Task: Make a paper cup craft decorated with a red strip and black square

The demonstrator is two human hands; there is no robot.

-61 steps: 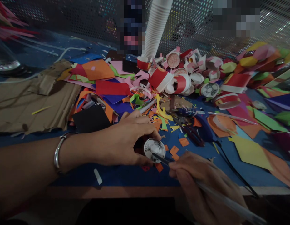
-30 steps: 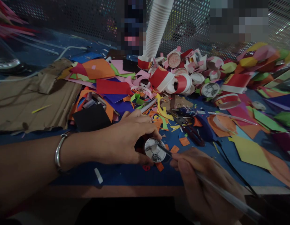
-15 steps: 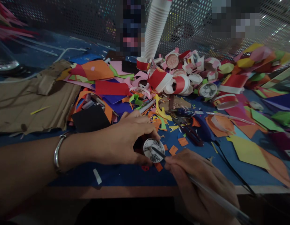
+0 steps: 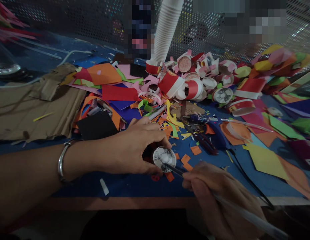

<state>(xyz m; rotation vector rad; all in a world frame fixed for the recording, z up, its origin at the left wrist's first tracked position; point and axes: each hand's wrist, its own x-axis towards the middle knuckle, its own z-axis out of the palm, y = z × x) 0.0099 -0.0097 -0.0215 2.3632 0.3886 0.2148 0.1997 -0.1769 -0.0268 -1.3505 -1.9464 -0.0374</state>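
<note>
My left hand (image 4: pixel 134 146), with a metal bangle (image 4: pixel 61 161) on the wrist, is closed round a small cut paper cup (image 4: pixel 163 159) lying on its side on the blue table. The cup's white round bottom faces me and carries black drawn lines. My right hand (image 4: pixel 220 196) is closed on a clear pen (image 4: pixel 235 210). The pen's dark tip touches the lower edge of the cup's bottom.
Coloured paper scraps (image 4: pixel 114 90) and cut red-and-white cups (image 4: pixel 192 86) crowd the table behind my hands. A tall stack of white cups (image 4: pixel 167 30) stands at the back. Scissors (image 4: pixel 202 138) lie right of the cup, torn cardboard (image 4: pixel 32 106) at left. The table edge (image 4: pixel 119 202) runs below.
The pen tip has moved over the cup's bottom, from its lower edge to the middle and back to the lower edge. My left hand has kept hold of the cup.
</note>
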